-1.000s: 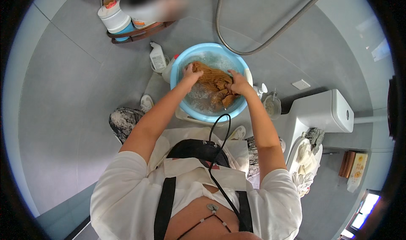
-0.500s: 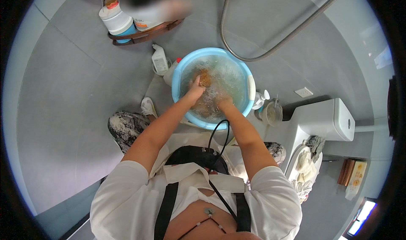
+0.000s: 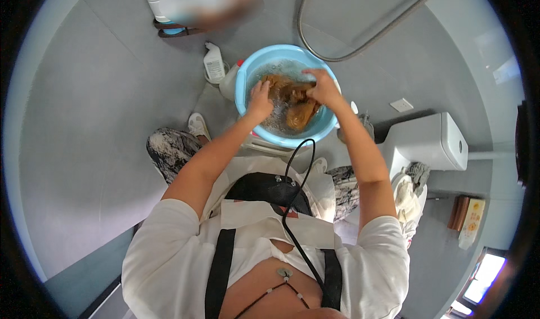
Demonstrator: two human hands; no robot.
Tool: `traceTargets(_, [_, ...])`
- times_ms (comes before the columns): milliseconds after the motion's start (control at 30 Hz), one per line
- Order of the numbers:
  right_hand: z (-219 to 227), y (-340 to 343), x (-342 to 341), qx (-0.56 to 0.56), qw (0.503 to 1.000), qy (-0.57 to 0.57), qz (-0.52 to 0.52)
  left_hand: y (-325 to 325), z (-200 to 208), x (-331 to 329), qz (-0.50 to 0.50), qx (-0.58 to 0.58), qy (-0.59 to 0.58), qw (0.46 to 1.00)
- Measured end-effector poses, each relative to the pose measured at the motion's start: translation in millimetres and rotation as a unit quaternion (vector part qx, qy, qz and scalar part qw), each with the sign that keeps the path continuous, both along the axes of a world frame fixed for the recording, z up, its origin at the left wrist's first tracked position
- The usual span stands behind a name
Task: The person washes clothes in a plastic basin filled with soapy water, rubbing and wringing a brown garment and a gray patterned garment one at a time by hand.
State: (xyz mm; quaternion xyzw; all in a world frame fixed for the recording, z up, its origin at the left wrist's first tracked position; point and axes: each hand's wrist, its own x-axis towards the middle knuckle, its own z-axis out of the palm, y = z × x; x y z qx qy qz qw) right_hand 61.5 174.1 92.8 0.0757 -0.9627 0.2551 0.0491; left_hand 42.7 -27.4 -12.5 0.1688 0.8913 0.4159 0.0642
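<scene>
A light blue basin (image 3: 243, 97) holds soapy water and a wet brown cloth (image 3: 301, 116), perhaps a garment, bunched up at the surface. On the cloth's left part, my left hand (image 3: 260, 101) has its fingers curled onto the fabric. Over the basin's right side, my right hand (image 3: 324, 89) pinches a dark fold of the same cloth, with one finger stretched out to the left. Part of the cloth lies under the water, so its full shape is hidden.
A white bottle (image 3: 214, 64) and a red-capped jug (image 3: 229, 83) stand left of the basin. A metal shower hose (image 3: 349, 56) loops behind it. At the right is a white toilet (image 3: 423, 142) with light cloths (image 3: 406, 198) on it. Tubs (image 3: 160, 7) sit on a rack at the upper left.
The brown cloth has come up and spread at the surface. My right hand has risen out of the water to the basin's right side. The view has shifted slightly.
</scene>
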Motion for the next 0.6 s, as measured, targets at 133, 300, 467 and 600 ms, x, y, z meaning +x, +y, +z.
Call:
traceTargets(133, [75,-16,-2,-0.044,0.997,0.054,-0.036,-4,12,4,0.02,0.068,-0.007,0.997])
traceTargets(300, [136,-30,-7,-0.01,0.986,0.163,-0.02,-8,20,11,0.022,0.107,0.023,0.994])
traceTargets(467, [172,-31,-11,-0.027,0.98,0.196,-0.022,-8,17,11,0.022,0.107,0.056,0.992])
traceTargets(600, [170,-27,-16,-0.01,0.989,0.147,-0.03,-7,21,14,0.027,0.107,0.036,0.993])
